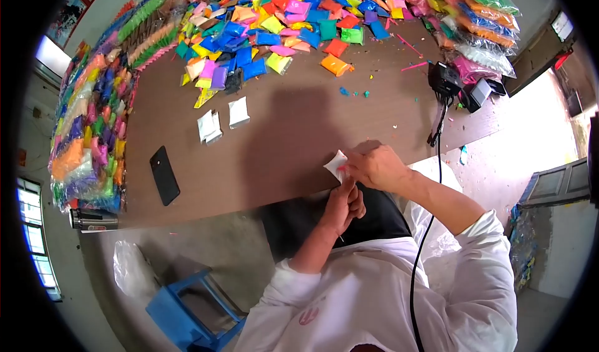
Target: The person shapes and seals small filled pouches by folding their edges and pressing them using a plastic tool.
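Close to the table's front edge, a small white packet [337, 163] with a spot of pink on it sits between my two hands. My right hand [378, 167] pinches its right side, fingers closed. Just below, my left hand [341, 207] has its fingers curled against the packet's lower end; a thin pale tip pokes out beneath that hand, too small to name. More white packets lie farther left on the table: a small stack [209, 127] and a single packet [238, 112].
A heap of colourful packets [274, 24] covers the table's [187, 177] back. Bagged packets line the left [93, 127] and right [486, 15]. A black phone [165, 175] lies left. A black adapter [444, 79] has a cable [439, 146] crossing my right arm. A blue stool [187, 308] stands below.
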Motion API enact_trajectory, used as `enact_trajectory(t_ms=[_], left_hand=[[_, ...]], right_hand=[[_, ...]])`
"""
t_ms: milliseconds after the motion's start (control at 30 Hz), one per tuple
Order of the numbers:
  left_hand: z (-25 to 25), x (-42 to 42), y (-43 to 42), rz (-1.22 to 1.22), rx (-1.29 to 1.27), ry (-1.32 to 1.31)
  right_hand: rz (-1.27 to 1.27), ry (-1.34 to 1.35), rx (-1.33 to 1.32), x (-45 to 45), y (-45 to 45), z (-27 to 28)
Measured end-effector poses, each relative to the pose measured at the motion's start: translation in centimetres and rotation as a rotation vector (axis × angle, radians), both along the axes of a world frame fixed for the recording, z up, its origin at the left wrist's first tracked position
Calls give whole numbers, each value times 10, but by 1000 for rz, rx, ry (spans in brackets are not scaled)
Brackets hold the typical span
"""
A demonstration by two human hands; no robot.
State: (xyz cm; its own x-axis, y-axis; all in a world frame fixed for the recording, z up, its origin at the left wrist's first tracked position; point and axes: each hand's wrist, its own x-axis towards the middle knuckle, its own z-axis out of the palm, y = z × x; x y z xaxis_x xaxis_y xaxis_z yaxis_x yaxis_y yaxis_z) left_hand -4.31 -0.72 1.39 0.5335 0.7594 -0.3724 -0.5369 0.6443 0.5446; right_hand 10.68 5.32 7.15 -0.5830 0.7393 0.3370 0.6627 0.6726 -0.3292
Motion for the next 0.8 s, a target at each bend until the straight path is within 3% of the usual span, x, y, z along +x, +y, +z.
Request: enact_trajectory(t_ms=[133, 300, 400, 533, 633, 800], left_hand=[[3, 1, -4, -21, -47, 48], [-5, -5, -7, -37, -34, 94], [-8, -4, -9, -28, 19, -12], [8, 3, 5, 1, -44, 30], [11, 3, 3, -9, -28, 54], [5, 5, -12, -20, -18, 94]], right_hand=[[-155, -114, 55, 13, 27, -10], [-33, -45, -32, 20, 6, 10], [43, 61, 133, 5, -8, 11], [64, -93, 103, 4, 2, 5], [-117, -293, 134, 10, 12, -4], [-152, -123, 51, 24, 6, 9]])
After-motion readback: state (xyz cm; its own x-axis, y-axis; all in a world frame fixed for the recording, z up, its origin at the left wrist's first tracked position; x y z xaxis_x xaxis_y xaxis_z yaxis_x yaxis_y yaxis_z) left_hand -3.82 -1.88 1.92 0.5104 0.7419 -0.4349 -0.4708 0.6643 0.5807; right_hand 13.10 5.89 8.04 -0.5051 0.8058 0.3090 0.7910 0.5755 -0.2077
